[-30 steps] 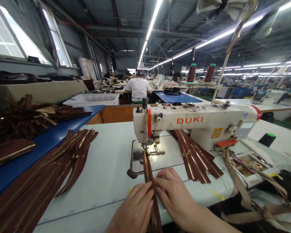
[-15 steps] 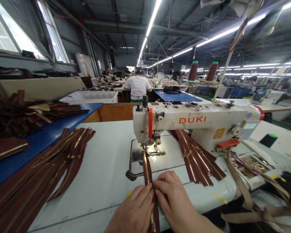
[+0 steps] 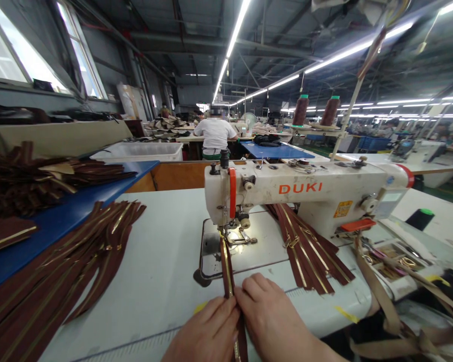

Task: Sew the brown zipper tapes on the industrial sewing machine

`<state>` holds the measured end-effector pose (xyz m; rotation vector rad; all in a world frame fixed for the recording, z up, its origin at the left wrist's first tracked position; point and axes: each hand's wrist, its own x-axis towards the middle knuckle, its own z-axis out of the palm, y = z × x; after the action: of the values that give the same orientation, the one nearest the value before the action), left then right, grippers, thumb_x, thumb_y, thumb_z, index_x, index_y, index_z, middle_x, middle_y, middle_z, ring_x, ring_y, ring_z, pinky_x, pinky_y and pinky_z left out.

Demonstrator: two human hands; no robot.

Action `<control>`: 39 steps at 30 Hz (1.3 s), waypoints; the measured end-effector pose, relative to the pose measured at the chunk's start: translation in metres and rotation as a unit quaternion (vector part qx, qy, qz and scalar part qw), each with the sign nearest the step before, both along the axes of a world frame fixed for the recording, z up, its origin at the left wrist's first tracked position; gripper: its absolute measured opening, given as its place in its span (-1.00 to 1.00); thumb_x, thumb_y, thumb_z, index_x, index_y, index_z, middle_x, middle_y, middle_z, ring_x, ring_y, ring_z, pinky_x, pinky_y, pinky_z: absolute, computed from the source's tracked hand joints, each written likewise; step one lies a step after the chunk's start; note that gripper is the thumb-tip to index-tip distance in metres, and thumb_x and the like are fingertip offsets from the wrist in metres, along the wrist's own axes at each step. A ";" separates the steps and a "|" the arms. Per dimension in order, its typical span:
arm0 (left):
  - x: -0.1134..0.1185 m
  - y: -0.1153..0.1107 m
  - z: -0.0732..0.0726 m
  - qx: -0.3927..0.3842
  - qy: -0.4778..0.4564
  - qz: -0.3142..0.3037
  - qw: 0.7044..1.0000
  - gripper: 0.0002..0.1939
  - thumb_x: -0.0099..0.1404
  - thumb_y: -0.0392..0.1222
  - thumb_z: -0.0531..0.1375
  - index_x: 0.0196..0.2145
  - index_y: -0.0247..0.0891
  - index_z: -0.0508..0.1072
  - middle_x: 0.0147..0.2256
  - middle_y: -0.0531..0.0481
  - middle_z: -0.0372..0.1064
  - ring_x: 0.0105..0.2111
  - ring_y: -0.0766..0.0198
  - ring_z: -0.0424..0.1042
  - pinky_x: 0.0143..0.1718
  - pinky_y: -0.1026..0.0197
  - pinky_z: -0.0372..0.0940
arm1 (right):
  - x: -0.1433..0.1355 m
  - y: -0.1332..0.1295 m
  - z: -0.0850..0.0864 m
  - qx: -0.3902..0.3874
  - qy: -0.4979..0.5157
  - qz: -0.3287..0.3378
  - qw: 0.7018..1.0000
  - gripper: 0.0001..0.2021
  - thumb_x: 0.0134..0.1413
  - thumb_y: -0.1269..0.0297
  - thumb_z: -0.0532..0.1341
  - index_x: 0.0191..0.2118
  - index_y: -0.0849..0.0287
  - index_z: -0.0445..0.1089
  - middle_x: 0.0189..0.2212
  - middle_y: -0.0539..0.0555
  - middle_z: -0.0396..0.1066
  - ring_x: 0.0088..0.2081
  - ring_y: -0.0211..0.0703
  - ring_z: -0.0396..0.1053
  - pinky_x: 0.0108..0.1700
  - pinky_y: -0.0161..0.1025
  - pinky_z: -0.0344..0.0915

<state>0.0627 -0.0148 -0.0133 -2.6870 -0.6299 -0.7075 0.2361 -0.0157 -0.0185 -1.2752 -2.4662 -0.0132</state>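
A brown zipper strip [image 3: 227, 266] with gold teeth runs from under the needle of the white sewing machine [image 3: 264, 188] toward me. My left hand [image 3: 207, 329] grips the strip's left side, fingers closed. On its right side my right hand [image 3: 266, 314] has its fingers curled and pressed at the strip's edge, the fingertips partly hidden. Both hands meet just in front of the metal needle plate [image 3: 211, 259]. More brown zippers [image 3: 305, 246] lie fanned under the machine arm, and a long bundle of them [image 3: 71, 256] covers the table's left side.
A blue surface [image 3: 56, 211] at the left bears a heap of brown strips [image 3: 22, 181]. At the right are a parts tray [image 3: 396, 261], hanging beige straps [image 3: 385, 306] and a black thread cone [image 3: 420, 219]. A person in white [image 3: 215, 134] sits ahead, beyond a white bin [image 3: 139, 151].
My right hand has shifted slightly down and its fingers have curled in more over the strip. My left hand has moved slightly toward me. The view has shifted a little.
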 end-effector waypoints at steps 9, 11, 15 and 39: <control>-0.013 0.010 0.015 -0.086 -0.073 0.030 0.993 -0.69 0.32 -0.39 -0.03 -0.07 -0.30 0.39 -0.16 -0.10 0.46 -0.14 0.24 0.43 -0.06 0.24 0.36 | 0.000 -0.001 0.009 0.047 -0.071 0.035 0.996 -0.82 0.03 0.42 0.23 -0.20 0.24 0.32 -0.30 0.08 0.31 -0.28 -0.07 0.17 -0.33 -0.15 0.18; -0.010 0.018 0.020 -0.101 -0.053 0.040 0.993 -0.69 0.30 -0.41 -0.03 -0.07 -0.29 0.39 -0.14 -0.12 0.45 -0.12 0.18 0.40 -0.05 0.12 0.36 | 0.000 -0.002 0.009 0.049 -0.078 0.033 0.995 -0.83 0.04 0.41 0.22 -0.19 0.27 0.33 -0.30 0.11 0.31 -0.28 -0.06 0.17 -0.31 -0.14 0.18; -0.004 0.030 0.022 -0.143 -0.002 0.025 0.989 -0.72 0.29 -0.42 -0.03 -0.19 -0.30 0.43 -0.21 -0.13 0.44 -0.18 0.13 0.40 -0.10 0.01 0.37 | 0.001 -0.001 0.011 0.048 -0.091 0.041 0.994 -0.83 0.05 0.41 0.21 -0.20 0.30 0.34 -0.31 0.14 0.31 -0.29 -0.05 0.17 -0.29 -0.13 0.19; -0.007 0.028 0.019 -0.180 -0.026 0.028 0.983 -0.71 0.28 -0.42 -0.02 -0.14 -0.29 0.42 -0.18 -0.12 0.41 -0.17 0.16 0.40 -0.10 0.06 0.37 | 0.019 0.005 0.020 0.043 -0.109 0.120 0.986 -0.89 0.18 0.43 0.11 -0.23 0.27 0.36 -0.30 0.11 0.32 -0.25 -0.06 0.18 -0.24 -0.15 0.19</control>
<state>0.0562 0.0128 0.0058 -2.9680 -0.9218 -0.7086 0.2554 -0.0109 0.0016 -0.9801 -2.7582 -0.2060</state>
